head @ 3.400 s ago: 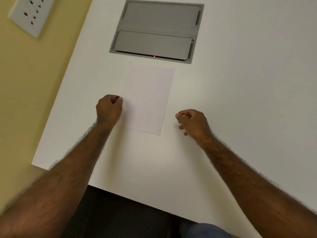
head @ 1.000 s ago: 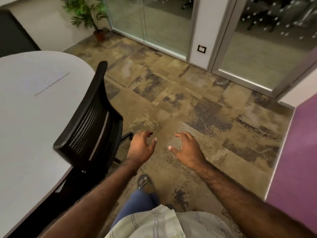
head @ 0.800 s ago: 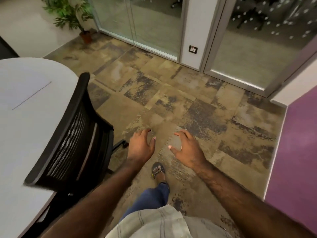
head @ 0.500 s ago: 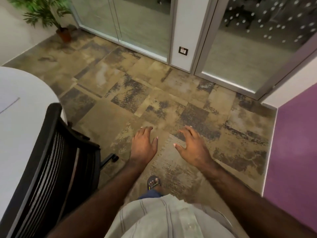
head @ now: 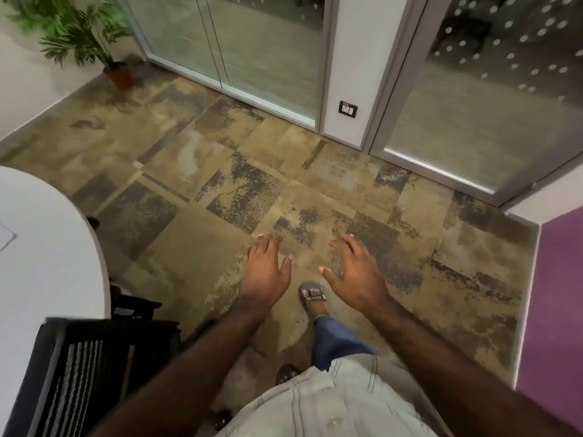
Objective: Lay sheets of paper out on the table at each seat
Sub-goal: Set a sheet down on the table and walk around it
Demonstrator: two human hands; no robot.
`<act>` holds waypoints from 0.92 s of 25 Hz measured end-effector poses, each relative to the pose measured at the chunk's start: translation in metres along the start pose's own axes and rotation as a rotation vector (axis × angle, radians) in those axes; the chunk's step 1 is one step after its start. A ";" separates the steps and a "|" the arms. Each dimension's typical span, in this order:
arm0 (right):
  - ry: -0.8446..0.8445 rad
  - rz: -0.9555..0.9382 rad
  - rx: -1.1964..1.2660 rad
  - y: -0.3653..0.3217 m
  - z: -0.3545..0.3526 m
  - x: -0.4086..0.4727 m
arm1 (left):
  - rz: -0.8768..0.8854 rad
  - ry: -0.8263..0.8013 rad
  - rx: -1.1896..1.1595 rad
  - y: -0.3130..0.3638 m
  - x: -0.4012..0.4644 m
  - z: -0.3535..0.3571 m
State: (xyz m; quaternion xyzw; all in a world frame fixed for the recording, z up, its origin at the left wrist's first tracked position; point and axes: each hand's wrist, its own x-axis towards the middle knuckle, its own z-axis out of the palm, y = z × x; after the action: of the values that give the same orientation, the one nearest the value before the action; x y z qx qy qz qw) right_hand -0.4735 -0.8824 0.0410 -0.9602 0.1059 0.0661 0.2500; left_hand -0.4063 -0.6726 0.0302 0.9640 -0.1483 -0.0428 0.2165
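The rounded end of the white table (head: 47, 263) fills the left edge of the head view. A thin outline near its far left edge, the corner of a sheet of paper (head: 5, 236) or a panel, is too cropped to tell. My left hand (head: 265, 272) and my right hand (head: 355, 272) hover side by side over the carpet, right of the table. Both are empty with fingers spread, palms down. No loose sheet is in either hand.
A black mesh chair (head: 85, 373) stands at the table's end, lower left. Glass doors (head: 239, 48) and a white pillar with a wall switch (head: 347, 108) stand ahead. A potted plant (head: 85, 36) sits far left, a purple wall (head: 555, 304) on the right. My sandalled foot (head: 312, 294) steps on patterned carpet.
I left the sheet on the table and turned away. Over the last second the table and chair have slid left and down in view as I walk past; both hands stay open and empty.
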 end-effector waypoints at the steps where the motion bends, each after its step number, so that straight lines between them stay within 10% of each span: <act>1: -0.008 -0.015 -0.009 0.001 -0.002 0.023 | -0.010 -0.005 0.026 -0.002 0.020 0.001; 23: -0.113 -0.420 -0.166 -0.111 -0.027 0.445 | -0.276 0.066 0.110 -0.121 0.338 -0.047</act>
State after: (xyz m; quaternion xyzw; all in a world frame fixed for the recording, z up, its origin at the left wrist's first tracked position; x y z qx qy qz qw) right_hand -0.0140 -0.8773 0.0364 -0.9732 -0.1160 0.0747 0.1841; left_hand -0.0455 -0.6524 0.0143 0.9865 -0.0094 -0.0322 0.1604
